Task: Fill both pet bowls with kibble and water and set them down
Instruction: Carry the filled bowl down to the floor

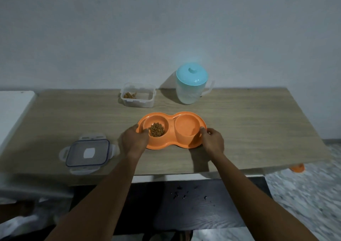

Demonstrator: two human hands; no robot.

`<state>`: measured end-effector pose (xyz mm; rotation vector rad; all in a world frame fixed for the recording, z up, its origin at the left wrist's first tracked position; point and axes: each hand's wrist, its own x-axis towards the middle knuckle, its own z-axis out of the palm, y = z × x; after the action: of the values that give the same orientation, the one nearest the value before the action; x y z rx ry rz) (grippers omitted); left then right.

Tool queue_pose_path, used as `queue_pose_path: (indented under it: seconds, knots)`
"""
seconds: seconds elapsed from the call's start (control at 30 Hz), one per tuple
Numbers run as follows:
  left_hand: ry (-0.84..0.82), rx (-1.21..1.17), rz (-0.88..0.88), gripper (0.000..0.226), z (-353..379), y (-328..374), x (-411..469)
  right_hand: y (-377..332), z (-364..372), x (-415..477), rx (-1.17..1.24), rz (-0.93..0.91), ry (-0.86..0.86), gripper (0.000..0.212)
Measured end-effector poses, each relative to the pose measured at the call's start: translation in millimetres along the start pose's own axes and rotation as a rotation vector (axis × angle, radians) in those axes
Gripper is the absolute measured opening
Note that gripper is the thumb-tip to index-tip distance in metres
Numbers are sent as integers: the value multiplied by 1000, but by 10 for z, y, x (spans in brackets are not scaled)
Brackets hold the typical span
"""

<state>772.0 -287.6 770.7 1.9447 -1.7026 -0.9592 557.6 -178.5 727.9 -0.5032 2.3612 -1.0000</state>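
Where it sits near the front middle of the tabletop (239,120), the orange double pet bowl (171,120) is one moulded, peanut-shaped dish with two round wells. The left well holds a small heap of brown kibble (156,129); whether the right holds water is unclear. The left grip (135,139) curls over its left rim, and the right grip (213,139) pinches its right rim.

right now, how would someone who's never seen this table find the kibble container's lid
On the wooden table, look near the front-left edge, left of the orange double pet bowl. The lid lies flat there. Unlike the open kibble container at the back, it is a clear square edged in blue.
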Motion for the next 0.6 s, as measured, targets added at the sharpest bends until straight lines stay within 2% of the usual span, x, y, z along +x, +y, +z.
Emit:
queue_pose_path:
  seconds: [0.33, 0.43, 0.6]
  knots:
    - [-155, -101, -88, 42, -163, -14, 85, -80, -18, -100, 171, 89, -36, 37]
    - [-158, -123, -80, 37, -192, -51, 63, -60, 6, -143, 246, 118, -25, 43]
    - [-197, -224, -86, 43, -223, -80, 26, -28, -34, -236, 295, 138, -9, 53]
